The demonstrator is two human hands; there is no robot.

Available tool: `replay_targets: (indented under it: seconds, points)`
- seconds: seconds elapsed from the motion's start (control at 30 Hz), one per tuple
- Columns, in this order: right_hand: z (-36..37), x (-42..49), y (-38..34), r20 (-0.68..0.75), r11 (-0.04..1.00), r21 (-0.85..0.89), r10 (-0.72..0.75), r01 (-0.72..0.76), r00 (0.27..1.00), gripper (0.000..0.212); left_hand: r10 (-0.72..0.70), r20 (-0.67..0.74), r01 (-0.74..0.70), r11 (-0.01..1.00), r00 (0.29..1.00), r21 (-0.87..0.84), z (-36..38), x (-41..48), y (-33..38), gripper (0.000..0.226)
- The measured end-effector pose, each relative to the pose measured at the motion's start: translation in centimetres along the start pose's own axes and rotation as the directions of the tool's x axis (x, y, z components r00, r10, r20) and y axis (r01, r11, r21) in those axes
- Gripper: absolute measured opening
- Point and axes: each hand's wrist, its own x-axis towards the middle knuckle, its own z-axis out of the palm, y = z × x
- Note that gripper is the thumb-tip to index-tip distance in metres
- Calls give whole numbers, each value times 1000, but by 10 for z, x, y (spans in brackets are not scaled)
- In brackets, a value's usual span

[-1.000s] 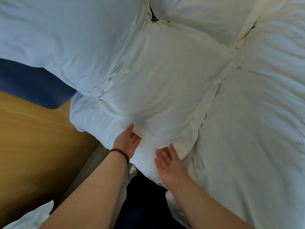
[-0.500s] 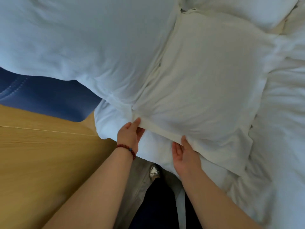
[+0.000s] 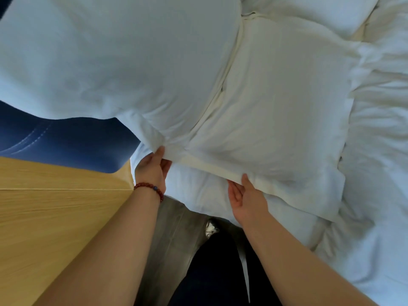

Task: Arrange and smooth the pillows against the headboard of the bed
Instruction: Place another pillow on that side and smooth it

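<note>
1. The bed (image 3: 375, 250) filled the right and upper parts of the view, covered in rumpled white bedding. Compared with a second before, the view had drawn in closer and swung left, so the pillows loomed larger.

2. A large white pillow (image 3: 110, 62) stood propped against the dark blue headboard (image 3: 55, 140) at upper left. Overlapping its right side lay a cream pillow (image 3: 287, 107), resting on another white pillow (image 3: 198, 195) beneath it.

3. A second earlier both hands had lain low and open against the near white pillow; by this moment they had moved up to the cream pillow's near hem. That probably meant the cream pillow was about to be tugged straight, with smoothing still to come.

4. The left hand (image 3: 152, 171), with a red bead bracelet (image 3: 150, 187) at the wrist, pinched the fabric where the big pillow's corner met the cream hem, thumb on top.

5. The right hand (image 3: 247, 199) gripped the hem further right, thumb above, fingers (image 3: 234, 191) pressed together beneath.

6. A wooden panel (image 3: 55, 217) ran close along the left of the bed, leaving only a narrow strip of floor (image 3: 174, 235) where the person stood. Open room for shifting pillows lay to the right, across the bedding.
</note>
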Motion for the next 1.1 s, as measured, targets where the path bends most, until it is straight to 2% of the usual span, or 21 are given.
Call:
replay_targets:
  seconds: [0.13,0.3,0.47,0.57,0.7,0.8,0.9,1.0,1.1]
  points:
    - [7,-18,2,100,991,-127,52,-39,994,22,-122,87,134,981,989,-143,-2,-12,1,10]
    - [30,-45,-7,251,964,-237,-63,124,966,20,-261,144,285,941,954,-184,4,-43,-8,23]
    - [45,-64,-38,315,928,-261,-180,267,932,18,-232,228,262,958,946,-113,37,-78,-3,15]
    - [56,-69,-71,331,898,-255,-268,360,905,16,-132,325,147,989,936,-21,71,-94,13,14]
    - [77,-63,-126,350,853,-226,-379,470,857,12,19,444,-112,976,896,184,128,-106,33,12]
    - [92,-52,-173,359,830,-201,-431,520,828,13,138,512,-324,899,848,294,172,-104,47,13]
    - [108,-35,-218,374,815,-210,-443,540,815,11,240,547,-478,807,802,347,216,-94,65,17]
    - [126,-16,-255,401,783,-237,-461,576,792,10,326,556,-589,703,765,398,258,-76,81,16]
    - [146,0,-285,422,693,-306,-516,653,745,10,390,563,-674,553,729,490,295,-56,95,17]
